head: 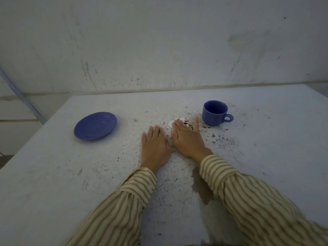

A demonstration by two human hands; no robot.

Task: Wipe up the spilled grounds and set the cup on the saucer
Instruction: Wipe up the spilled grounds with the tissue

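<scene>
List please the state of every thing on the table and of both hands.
Cup: upright, on the table, off the saucer.
Saucer: bare, far left.
Grounds: scattered, unwiped.
Tissue: under right hand's fingers.
Left hand: flat, holds nothing.
Right hand: pressing the tissue.

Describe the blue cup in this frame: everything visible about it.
The cup is a glossy blue mug, ceramic by its look, standing upright on the white table, right of centre. Its loop handle points right. The inside looks empty. Dark grounds lie scattered around its base. Neither hand touches it; the right hand lies just to its left. The saucer sits apart, far left.
</scene>
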